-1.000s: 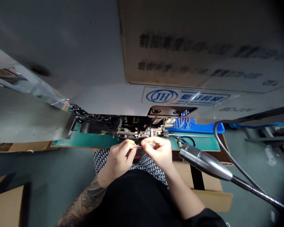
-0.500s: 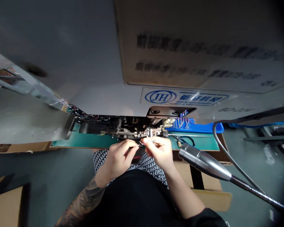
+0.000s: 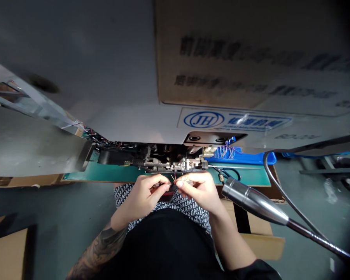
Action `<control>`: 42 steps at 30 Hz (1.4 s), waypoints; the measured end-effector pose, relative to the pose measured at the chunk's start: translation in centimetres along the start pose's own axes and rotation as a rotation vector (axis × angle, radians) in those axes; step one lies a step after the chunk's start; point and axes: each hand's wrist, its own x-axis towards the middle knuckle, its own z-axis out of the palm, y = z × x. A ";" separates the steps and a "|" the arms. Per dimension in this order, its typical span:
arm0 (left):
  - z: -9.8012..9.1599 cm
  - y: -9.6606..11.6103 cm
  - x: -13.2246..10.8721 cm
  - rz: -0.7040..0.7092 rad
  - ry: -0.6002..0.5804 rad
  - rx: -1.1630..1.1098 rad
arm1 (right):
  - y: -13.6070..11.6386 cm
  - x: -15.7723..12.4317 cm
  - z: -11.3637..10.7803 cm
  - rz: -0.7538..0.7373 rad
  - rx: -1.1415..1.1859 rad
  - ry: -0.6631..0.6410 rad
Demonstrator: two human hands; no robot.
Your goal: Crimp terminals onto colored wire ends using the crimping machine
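Thin red and white wires (image 3: 175, 176) are sticking up from the right hand's pinched grip (image 3: 179, 183), their length pointing toward the metal tooling (image 3: 163, 165) just beyond. The left hand (image 3: 148, 194) is curling narrowly just beside; whether it's gripping anything, I can't tell.

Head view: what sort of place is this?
Probably a factory workshop for wiring: a large machine with a JH label overhangs a green work surface, and a blue tray behind holds bunched thin wires.
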 end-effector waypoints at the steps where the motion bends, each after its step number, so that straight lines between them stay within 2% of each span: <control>1: 0.1 0.0 0.0 0.010 0.012 0.007 | 0.0 -0.1 0.2 -0.007 0.002 0.029; 8: 2.5 -0.3 0.0 0.233 0.317 0.247 | 0.8 0.1 2.6 -0.126 0.101 0.350; 12: 3.9 -0.4 0.1 0.285 0.420 0.352 | 1.1 0.4 3.4 -0.142 0.093 0.457; 14: 4.0 -0.3 0.1 0.274 0.426 0.348 | 1.0 0.4 3.1 -0.154 0.029 0.470; 17: 3.4 0.0 -0.1 0.233 0.378 0.293 | 0.8 0.4 1.7 -0.179 -0.110 0.374; 22: 1.3 0.1 -0.3 0.074 0.172 0.138 | 0.3 0.6 -0.9 -0.252 -0.231 0.076; 25: 0.6 0.2 -0.4 -0.005 0.083 0.048 | 0.3 0.6 -1.3 -0.286 -0.267 0.036; 28: 0.9 0.3 -0.4 -0.010 0.102 0.053 | 0.7 0.4 -0.7 -0.325 -0.304 0.097; 32: 2.2 0.3 -0.4 0.101 0.252 0.176 | 1.3 0.1 0.8 -0.321 -0.253 0.287; 37: 3.7 0.2 0.0 0.233 0.399 0.297 | 1.4 0.1 2.8 -0.257 -0.064 0.489; 42: 3.9 -0.1 0.2 0.264 0.428 0.345 | 1.1 0.3 3.0 -0.173 -0.058 0.507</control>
